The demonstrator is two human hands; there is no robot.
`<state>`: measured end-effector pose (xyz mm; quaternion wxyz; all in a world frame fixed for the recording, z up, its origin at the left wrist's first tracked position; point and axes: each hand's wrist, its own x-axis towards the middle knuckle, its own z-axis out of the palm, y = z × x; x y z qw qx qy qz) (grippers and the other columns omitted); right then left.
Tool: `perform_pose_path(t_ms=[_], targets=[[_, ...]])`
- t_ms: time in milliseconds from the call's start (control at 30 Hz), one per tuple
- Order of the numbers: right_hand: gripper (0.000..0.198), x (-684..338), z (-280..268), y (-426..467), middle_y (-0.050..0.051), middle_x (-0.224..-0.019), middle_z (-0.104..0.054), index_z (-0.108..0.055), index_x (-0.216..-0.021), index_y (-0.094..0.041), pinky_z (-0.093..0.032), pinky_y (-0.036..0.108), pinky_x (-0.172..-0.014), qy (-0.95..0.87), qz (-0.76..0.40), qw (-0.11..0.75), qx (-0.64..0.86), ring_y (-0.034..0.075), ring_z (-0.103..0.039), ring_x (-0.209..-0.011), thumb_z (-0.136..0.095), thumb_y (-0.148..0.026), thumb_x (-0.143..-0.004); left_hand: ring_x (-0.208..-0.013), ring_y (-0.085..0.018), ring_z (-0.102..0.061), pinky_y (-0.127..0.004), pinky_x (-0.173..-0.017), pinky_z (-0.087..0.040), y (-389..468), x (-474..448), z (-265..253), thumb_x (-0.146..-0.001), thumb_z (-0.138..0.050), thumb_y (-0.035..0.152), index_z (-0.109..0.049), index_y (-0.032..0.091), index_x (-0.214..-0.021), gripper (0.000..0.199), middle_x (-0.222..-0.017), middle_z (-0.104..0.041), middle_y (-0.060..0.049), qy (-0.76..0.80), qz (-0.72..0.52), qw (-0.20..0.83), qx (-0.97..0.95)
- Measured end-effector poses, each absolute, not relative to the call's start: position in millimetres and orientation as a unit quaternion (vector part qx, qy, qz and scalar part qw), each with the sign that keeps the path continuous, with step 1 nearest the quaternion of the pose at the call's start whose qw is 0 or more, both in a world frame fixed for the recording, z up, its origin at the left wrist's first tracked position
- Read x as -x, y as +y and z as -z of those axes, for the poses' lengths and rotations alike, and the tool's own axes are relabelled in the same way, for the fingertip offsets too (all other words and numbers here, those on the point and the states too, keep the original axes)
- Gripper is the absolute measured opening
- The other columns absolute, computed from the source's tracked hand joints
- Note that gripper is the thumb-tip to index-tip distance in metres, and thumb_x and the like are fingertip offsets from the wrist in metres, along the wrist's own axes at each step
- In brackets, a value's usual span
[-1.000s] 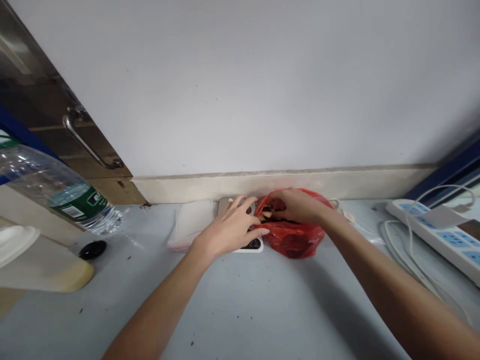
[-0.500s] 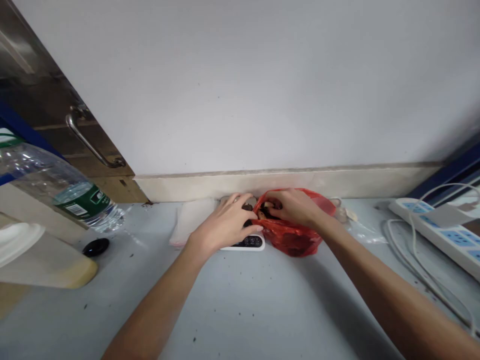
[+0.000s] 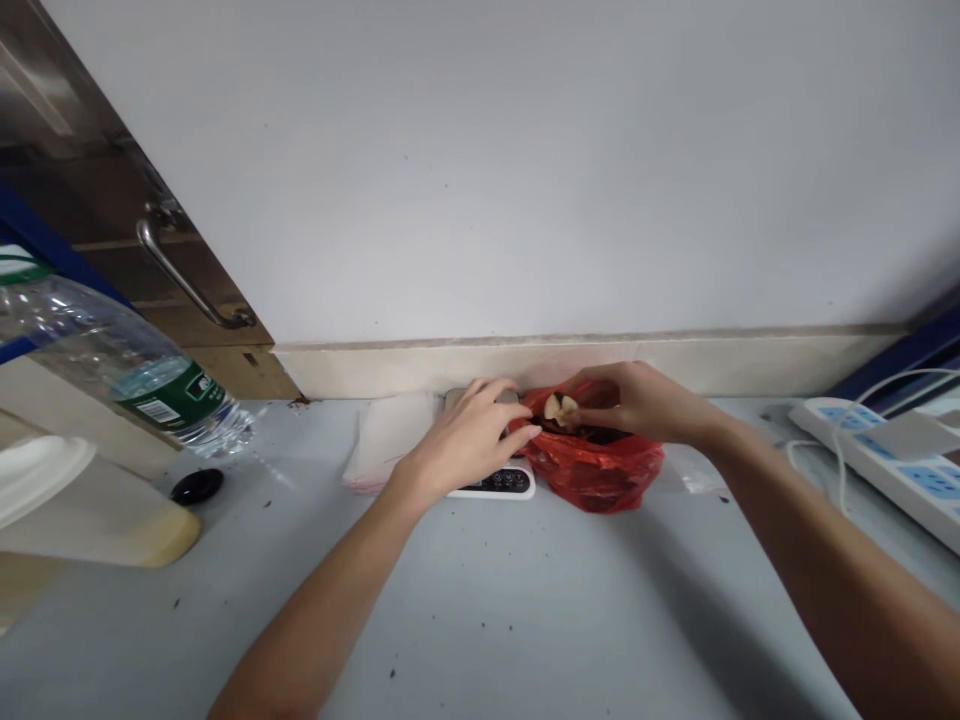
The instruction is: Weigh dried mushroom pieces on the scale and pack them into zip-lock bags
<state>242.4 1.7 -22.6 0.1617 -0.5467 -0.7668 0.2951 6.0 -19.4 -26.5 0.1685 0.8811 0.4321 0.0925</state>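
At the mouth of the red bag [image 3: 600, 478], the right hand [image 3: 649, 400] seems to pinch 1 pale piece [image 3: 559, 408] between thumb and fingers. That piece lies left of the palm, near the bag's left rim; it looks roundish, so no long axis can be told. The right hand is the nearer of the 2 to it. The left hand [image 3: 469, 440] is at the bag's left edge, its fingers curved and parted; I cannot tell whether its fingertips nip the plastic.

Just left of the bag sits 1 white scale [image 3: 506, 481] with a black control strip, most of its top hidden by the left hand. The left fingers and the bag's left rim stand between piece and scale.

Farther left of the bag lie white sheets [image 3: 386, 435], then, well apart, 1 black cap [image 3: 197, 486], 1 clear bottle [image 3: 180, 400] and 1 cloudy container [image 3: 105, 510]. To the bag's right lies clear plastic [image 3: 701, 475]; well beyond is 1 power strip [image 3: 885, 482]. Behind the bag rises the wall [image 3: 525, 180].
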Motion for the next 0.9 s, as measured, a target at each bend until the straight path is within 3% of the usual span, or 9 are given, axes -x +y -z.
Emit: perform_pose_path(t_ms=[167,267,367,467,567,700,800,900], targets=[[0.029,-242,24,0,0.005,-0.091,-0.083,-0.076,-0.096,-0.021,-0.055,0.03,-0.074,-0.782,-0.255,0.164,0.545,0.022,-0.075,-0.082,-0.064,-0.046,-0.087,-0.145,-0.029,-0.043,-0.042,-0.121,-0.039,-19,-15,31,-0.107,-0.052,0.03,-0.076,0.019,-0.12,0.03,-0.148,-0.056,-0.011,0.438,-0.061,0.157,-0.883],[0.023,-248,26,3,0.006,-0.091,-0.081,-0.076,-0.097,-0.022,-0.053,0.031,-0.074,-0.795,-0.151,0.172,0.562,0.022,-0.073,-0.081,-0.059,-0.034,-0.089,-0.147,-0.032,-0.041,-0.045,-0.12,-0.04,-20,-11,27,-0.105,-0.056,0.035,-0.078,0.023,-0.12,0.029,-0.15,-0.055,-0.009,0.438,-0.03,0.166,-0.883],[0.023,-254,29,6,0.007,-0.095,-0.081,-0.078,-0.089,-0.022,-0.052,0.031,-0.074,-0.822,-0.074,0.141,0.546,0.024,-0.072,-0.087,-0.057,-0.019,-0.081,-0.149,-0.032,-0.038,-0.044,-0.119,-0.04,-22,-5,21,-0.105,-0.058,0.041,-0.079,0.024,-0.123,0.032,-0.151,-0.055,-0.009,0.448,-0.006,0.184,-0.875],[0.027,-253,32,7,0.004,-0.089,-0.08,-0.081,-0.082,-0.025,-0.051,0.03,-0.075,-0.858,-0.084,0.102,0.496,0.024,-0.071,-0.087,-0.056,-0.016,-0.077,-0.149,-0.032,-0.039,-0.043,-0.117,-0.042,-23,-2,18,-0.105,-0.056,0.045,-0.08,0.024,-0.12,0.035,-0.152,-0.055,-0.009,0.46,0.01,0.194,-0.866],[0.031,-239,33,7,0.003,-0.089,-0.081,-0.083,-0.09,-0.028,-0.05,0.03,-0.075,-0.865,-0.117,0.095,0.479,0.022,-0.07,-0.083,-0.056,-0.015,-0.082,-0.147,-0.035,-0.041,-0.047,-0.116,-0.043,-24,-4,18,-0.105,-0.054,0.049,-0.076,0.024,-0.127,0.04,-0.153,-0.055,-0.01,0.463,0.025,0.186,-0.866],[0.033,-211,37,8,0.003,-0.097,-0.081,-0.082,-0.094,-0.027,-0.048,0.028,-0.072,-0.843,-0.136,0.031,0.52,0.02,-0.071,-0.082,-0.055,-0.009,-0.085,-0.153,-0.039,-0.033,-0.052,-0.121,-0.037,-27,-9,22,-0.104,-0.055,0.048,-0.055,0.016,-0.152,0.057,-0.166,-0.042,-0.015,0.472,0.04,0.158,-0.867],[0.028,-198,43,11,0.009,-0.093,-0.08,-0.08,-0.087,-0.02,-0.044,0.03,-0.066,-0.817,-0.111,0.017,0.566,0.024,-0.071,-0.08,-0.055,-0.009,-0.087,-0.158,-0.036,-0.027,-0.05,-0.125,-0.032,-28,-10,25,-0.105,-0.054,0.043,-0.044,0.014,-0.158,0.061,-0.17,-0.038,-0.014,0.452,0.038,0.165,-0.876],[0.028,-196,46,14,0.01,-0.083,-0.077,-0.076,-0.075,-0.02,-0.042,0.031,-0.063,-0.799,-0.103,0.028,0.592,0.024,-0.07,-0.074,-0.053,-0.009,-0.087,-0.155,-0.035,-0.033,-0.048,-0.12,-0.038,-27,-8,25,-0.104,-0.053,0.04,-0.05,0.018,-0.153,0.054,-0.166,-0.044,-0.011,0.434,0.031,0.166,-0.885]])
